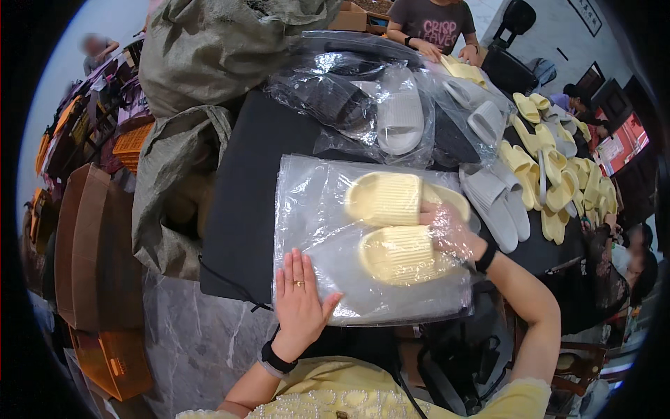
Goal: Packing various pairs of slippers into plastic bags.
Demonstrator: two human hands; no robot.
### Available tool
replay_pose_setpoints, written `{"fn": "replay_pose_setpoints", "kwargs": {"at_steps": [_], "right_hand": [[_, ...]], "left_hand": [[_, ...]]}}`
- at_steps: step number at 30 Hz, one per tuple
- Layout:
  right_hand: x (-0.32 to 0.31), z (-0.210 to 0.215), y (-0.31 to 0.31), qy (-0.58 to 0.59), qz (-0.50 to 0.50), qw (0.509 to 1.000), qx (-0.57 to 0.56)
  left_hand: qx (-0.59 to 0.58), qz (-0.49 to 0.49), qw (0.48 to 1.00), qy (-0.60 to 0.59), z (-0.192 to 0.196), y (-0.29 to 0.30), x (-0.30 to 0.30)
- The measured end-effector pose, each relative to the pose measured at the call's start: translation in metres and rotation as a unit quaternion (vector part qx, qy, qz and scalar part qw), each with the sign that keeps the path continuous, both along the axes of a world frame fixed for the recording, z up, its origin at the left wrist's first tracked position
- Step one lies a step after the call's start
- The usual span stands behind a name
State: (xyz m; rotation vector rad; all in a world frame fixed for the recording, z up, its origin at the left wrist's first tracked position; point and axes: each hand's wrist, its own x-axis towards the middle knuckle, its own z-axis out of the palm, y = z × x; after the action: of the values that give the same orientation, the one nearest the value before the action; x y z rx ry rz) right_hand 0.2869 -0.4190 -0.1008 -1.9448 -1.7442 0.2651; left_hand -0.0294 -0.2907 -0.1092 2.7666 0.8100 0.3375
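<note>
A clear plastic bag (314, 209) lies flat on the black table (244, 202) in front of me. Two pale yellow slide sandals (391, 230) sit inside it, side by side. My left hand (300, 307) lies flat on the bag's near left corner, fingers together, thumb out, a ring on one finger. My right hand (450, 234) is pushed inside the bag from the right, seen through the plastic, touching the heel ends of the yellow sandals.
Bagged grey sandals (398, 115) and dark ones (328, 101) lie farther back. Loose grey sandals (499, 202) and several yellow sandals (558, 174) spread right. Large woven sacks (202, 56) stand left, with cardboard boxes (98, 244) on the floor. Another person (433, 28) works at the far end.
</note>
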Motion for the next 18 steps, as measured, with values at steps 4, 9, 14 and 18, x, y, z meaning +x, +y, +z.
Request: {"fn": "replay_pose_setpoints", "kwargs": {"at_steps": [4, 9, 14, 18], "right_hand": [[0.010, 0.058, -0.056, -0.137, -0.154, 0.976, -0.070], [0.048, 0.102, -0.172, -0.102, -0.395, 0.909, 0.080], [-0.035, 0.177, -0.110, 0.013, -0.328, 0.942, 0.074], [-0.109, 0.148, -0.017, 0.136, -0.134, 0.978, 0.083]], "left_hand": [[-0.021, 0.014, 0.999, -0.021, 0.000, 0.001, -0.004], [-0.015, -0.002, 1.000, -0.010, 0.015, -0.004, 0.000], [-0.019, -0.009, 1.000, -0.013, 0.026, -0.006, -0.006], [0.030, -0.017, 0.999, 0.017, 0.007, -0.002, -0.001]]}}
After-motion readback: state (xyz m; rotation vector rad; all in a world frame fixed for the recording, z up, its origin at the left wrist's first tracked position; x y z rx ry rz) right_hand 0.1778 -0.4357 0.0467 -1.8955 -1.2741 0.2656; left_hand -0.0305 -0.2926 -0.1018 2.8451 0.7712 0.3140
